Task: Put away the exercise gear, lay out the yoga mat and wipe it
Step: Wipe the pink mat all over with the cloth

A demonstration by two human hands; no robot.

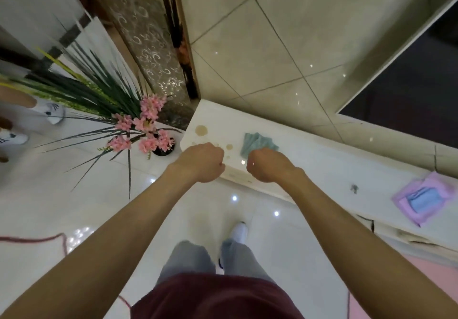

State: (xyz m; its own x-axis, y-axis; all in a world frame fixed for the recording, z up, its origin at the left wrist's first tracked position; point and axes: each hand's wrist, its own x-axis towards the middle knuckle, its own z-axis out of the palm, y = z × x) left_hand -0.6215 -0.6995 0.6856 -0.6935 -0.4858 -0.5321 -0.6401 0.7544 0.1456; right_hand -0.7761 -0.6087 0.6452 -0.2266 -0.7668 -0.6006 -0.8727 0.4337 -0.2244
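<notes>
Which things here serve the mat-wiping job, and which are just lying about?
Job: crumpled teal cloth on the white ledge; right hand at its edge.
Lying about: potted plant with pink flowers; folded lilac and blue cloths; brown stains; red cord on the floor.

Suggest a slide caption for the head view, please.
Left hand and right hand hover over a stained ledge, beside a green cloth.

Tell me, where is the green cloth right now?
In the head view the green cloth lies on the white ledge, just beyond the right hand and right of the brown stains.
</notes>
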